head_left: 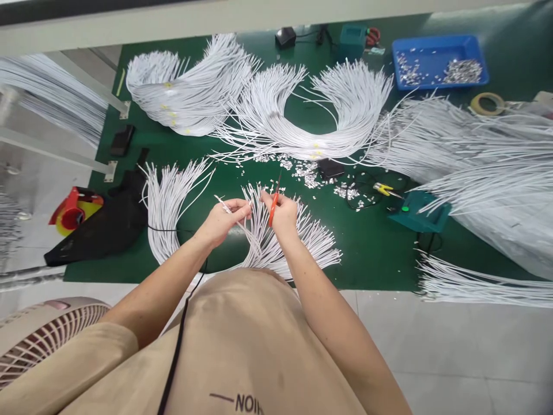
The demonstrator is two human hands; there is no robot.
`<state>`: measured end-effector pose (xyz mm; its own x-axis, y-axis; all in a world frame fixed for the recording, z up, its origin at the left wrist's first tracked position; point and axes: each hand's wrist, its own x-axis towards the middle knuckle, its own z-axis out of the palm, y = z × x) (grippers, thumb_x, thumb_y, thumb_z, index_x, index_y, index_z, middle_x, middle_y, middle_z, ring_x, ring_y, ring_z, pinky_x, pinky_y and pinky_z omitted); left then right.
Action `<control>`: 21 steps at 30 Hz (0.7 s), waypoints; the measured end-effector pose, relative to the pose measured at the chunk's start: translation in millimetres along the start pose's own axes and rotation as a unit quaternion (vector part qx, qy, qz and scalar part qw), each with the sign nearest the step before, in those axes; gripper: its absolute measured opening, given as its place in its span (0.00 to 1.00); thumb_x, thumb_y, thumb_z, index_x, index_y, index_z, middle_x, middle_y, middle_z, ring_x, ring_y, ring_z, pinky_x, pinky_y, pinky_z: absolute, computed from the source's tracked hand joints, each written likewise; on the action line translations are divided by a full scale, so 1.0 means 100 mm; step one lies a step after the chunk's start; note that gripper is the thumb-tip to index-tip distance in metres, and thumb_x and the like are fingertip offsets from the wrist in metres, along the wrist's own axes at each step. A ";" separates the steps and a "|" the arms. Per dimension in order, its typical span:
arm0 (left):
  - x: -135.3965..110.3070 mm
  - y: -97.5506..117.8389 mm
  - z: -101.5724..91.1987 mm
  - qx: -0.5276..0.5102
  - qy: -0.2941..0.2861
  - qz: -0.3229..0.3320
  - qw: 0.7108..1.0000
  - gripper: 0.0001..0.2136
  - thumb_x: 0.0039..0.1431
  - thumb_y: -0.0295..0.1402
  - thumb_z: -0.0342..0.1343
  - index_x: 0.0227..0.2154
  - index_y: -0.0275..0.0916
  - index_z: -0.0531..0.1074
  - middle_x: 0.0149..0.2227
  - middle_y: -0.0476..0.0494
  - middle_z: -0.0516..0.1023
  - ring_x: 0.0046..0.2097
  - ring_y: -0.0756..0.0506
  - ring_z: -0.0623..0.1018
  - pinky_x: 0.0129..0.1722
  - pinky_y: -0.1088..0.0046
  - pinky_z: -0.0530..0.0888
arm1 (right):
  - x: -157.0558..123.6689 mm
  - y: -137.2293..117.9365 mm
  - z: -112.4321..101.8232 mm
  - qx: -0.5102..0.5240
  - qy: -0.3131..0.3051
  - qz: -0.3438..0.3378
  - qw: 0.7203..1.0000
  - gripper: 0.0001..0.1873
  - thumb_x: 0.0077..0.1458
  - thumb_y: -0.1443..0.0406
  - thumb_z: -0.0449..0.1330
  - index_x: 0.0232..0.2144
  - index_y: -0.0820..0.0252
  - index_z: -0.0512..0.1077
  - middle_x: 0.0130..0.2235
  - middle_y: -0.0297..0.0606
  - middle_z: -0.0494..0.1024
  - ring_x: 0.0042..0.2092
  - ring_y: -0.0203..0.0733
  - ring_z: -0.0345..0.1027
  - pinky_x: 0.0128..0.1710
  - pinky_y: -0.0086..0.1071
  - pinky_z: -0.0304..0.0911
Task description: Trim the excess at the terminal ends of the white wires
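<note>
My left hand [225,219] is closed in a pinch on the end of a thin white wire [224,204] that sticks out up and to the left. My right hand [283,214] is closed around a red-handled tool [273,203], held upright beside the left fingertips. Both hands hover over a fanned bundle of white wires [298,239] lying on the green mat [371,248]. A second curved bundle of wires [166,202] lies just left of my left hand.
Large bundles of white wires [276,115] cover the back and right of the mat. Small metal pieces [306,172] are scattered in the middle. A blue tray [438,60], a tape roll [487,104], a teal box [417,210], yellow-handled pliers [386,189] and a fan [47,337] are around.
</note>
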<state>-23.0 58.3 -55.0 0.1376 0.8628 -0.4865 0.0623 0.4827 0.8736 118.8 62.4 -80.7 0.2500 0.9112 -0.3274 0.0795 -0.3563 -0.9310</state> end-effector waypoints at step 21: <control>0.04 -0.06 -0.03 0.014 -0.018 0.025 0.999 0.20 0.35 0.34 0.65 0.35 0.34 0.71 0.33 0.44 0.76 0.34 0.47 0.74 0.35 0.72 0.69 | -0.12 -0.22 0.05 -0.174 -0.097 -0.234 0.951 0.07 0.49 0.63 0.55 0.26 0.59 0.70 0.31 0.35 0.70 0.32 0.36 0.62 0.31 0.28 0.56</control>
<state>-25.8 58.9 -62.5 0.1763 0.8794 -0.4422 0.0814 0.4346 0.8969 109.4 60.6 -57.0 -0.0715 0.9959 0.0558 0.4619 0.0827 -0.8831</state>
